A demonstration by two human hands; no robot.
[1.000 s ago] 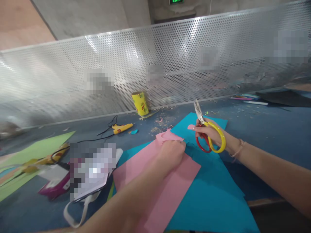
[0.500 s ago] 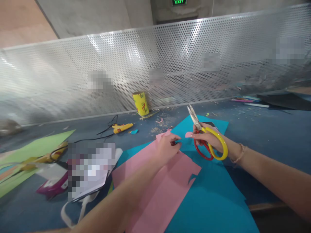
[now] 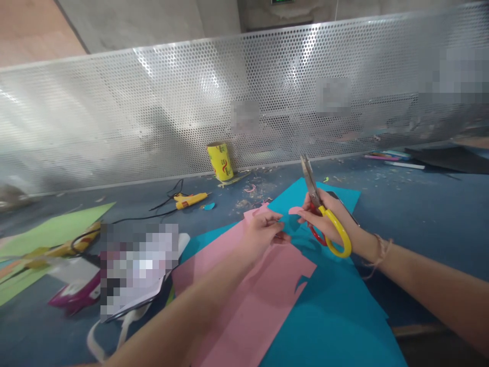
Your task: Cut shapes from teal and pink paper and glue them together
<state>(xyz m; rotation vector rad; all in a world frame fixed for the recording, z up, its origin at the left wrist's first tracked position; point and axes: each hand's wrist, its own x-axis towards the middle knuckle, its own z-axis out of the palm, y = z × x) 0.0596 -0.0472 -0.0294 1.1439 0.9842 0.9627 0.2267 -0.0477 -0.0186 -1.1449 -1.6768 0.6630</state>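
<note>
My right hand [image 3: 328, 219] grips scissors [image 3: 323, 214] with one yellow and one red handle, blades closed and pointing up and away; its fingertips also pinch a small pink paper cut-out [image 3: 295, 210]. My left hand [image 3: 263, 232] rests on the far corner of a pink paper sheet [image 3: 248, 300], its fingers curled in a pinch right next to the cut-out. The pink sheet lies on a larger teal sheet [image 3: 336, 306] and has a notch cut in its right edge.
A yellow glue gun [image 3: 189, 200] with a black cord and a yellow roll [image 3: 220, 161] stand near the perforated metal screen [image 3: 153, 112]. Green paper [image 3: 49, 234] and a purple-and-white packet [image 3: 76, 293] lie left. Pens [image 3: 397, 158] lie far right. Paper scraps litter the blue table [image 3: 420, 214].
My left hand has lifted off the pink sheet's corner and drawn toward the cut-out. The scissors have swung more upright and their blades have come together.
</note>
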